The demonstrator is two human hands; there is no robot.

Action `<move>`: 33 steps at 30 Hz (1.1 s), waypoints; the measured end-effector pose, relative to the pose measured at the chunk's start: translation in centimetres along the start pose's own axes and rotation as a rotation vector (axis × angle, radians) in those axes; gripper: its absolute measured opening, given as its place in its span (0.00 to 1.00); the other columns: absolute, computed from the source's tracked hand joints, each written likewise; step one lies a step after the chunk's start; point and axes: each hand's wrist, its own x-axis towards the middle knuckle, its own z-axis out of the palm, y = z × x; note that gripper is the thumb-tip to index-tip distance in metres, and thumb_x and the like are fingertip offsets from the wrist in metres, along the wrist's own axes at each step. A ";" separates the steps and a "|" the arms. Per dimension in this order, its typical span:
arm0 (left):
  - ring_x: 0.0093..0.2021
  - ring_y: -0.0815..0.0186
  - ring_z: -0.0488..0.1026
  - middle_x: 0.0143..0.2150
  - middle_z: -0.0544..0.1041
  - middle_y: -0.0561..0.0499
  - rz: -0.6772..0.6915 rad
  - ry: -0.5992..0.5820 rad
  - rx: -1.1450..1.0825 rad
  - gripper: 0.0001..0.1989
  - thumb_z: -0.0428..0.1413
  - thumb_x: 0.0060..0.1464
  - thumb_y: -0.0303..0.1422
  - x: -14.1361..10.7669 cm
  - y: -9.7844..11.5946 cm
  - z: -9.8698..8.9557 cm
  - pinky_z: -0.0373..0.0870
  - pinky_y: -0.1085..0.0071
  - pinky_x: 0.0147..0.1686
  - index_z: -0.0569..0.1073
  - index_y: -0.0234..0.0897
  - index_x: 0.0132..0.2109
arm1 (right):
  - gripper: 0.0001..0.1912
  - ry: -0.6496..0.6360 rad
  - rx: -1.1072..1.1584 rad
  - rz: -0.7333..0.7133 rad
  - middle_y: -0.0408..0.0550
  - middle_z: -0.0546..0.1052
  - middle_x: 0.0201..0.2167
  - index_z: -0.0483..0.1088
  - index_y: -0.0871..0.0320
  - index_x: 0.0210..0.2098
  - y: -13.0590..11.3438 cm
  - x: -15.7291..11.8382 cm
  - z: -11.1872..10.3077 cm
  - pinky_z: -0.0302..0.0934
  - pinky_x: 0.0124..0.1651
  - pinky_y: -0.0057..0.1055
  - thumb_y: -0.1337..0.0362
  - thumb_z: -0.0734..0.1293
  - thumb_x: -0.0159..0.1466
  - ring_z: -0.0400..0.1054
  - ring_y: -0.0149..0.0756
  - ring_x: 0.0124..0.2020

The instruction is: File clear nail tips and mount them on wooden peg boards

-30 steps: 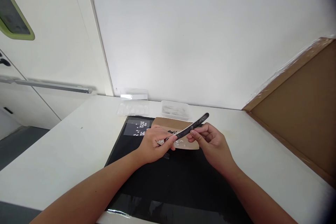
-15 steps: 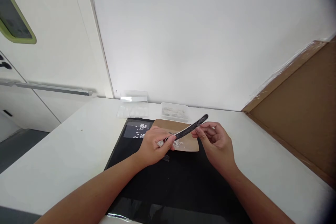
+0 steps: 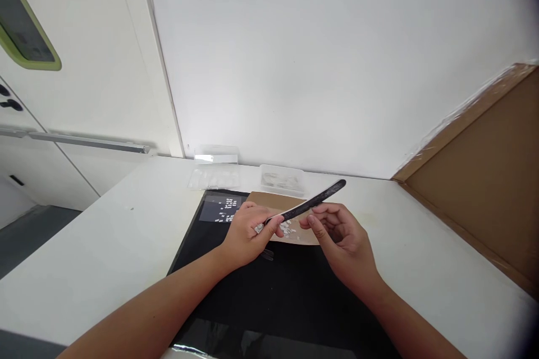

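A black, curved nail file [image 3: 315,201] slants up to the right above a brown sheet. My left hand [image 3: 252,229] is closed on its lower end, thumb on top. Close beside the file's underside is my right hand [image 3: 343,235], thumb and forefinger pinched together. Whatever sits in that pinch is too small to make out. Below the file, small white flakes [image 3: 286,230] lie scattered on the brown sheet [image 3: 263,198], which is partly covered by my hands. Clear slender pieces [image 3: 267,254] rest on the black mat [image 3: 269,297] just below my left hand.
Behind the mat stand an opened clear plastic case [image 3: 214,174] and a translucent box [image 3: 282,179] with clear pieces inside. A dark sheet with white marks [image 3: 219,209] lies at the mat's upper left. A cardboard panel [image 3: 475,174] leans on the right.
The file's far end has moved slightly up and right. My right hand's pinch has shifted a little down and left along the file. My left hand keeps its grip.
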 end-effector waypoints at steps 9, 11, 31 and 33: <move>0.33 0.67 0.78 0.31 0.84 0.56 0.003 0.001 0.033 0.21 0.51 0.72 0.38 -0.1 -0.2 0.0 0.64 0.63 0.47 0.78 0.40 0.31 | 0.16 -0.014 0.030 0.016 0.51 0.82 0.37 0.69 0.53 0.45 0.1 0.1 0.1 0.72 0.39 0.35 0.50 0.72 0.67 0.79 0.41 0.38; 0.32 0.67 0.77 0.31 0.83 0.56 0.007 0.000 0.033 0.20 0.51 0.72 0.38 -0.1 -0.2 0.0 0.63 0.63 0.47 0.78 0.40 0.31 | 0.15 -0.008 0.028 0.008 0.50 0.82 0.37 0.69 0.53 0.45 0.0 0.0 0.1 0.72 0.39 0.35 0.51 0.72 0.67 0.79 0.42 0.38; 0.33 0.68 0.78 0.31 0.83 0.57 0.032 0.006 0.018 0.16 0.51 0.71 0.32 0.0 0.0 0.0 0.62 0.64 0.47 0.77 0.40 0.33 | 0.14 0.128 -0.245 -0.040 0.50 0.84 0.38 0.70 0.51 0.45 0.8 0.3 -0.6 0.67 0.32 0.34 0.50 0.70 0.68 0.78 0.41 0.36; 0.34 0.68 0.78 0.31 0.83 0.57 0.035 0.006 0.022 0.16 0.52 0.71 0.32 0.0 0.0 0.0 0.62 0.64 0.46 0.77 0.40 0.33 | 0.14 0.064 -0.238 -0.040 0.50 0.84 0.38 0.70 0.51 0.45 0.6 0.2 -0.5 0.67 0.31 0.34 0.49 0.70 0.68 0.77 0.40 0.33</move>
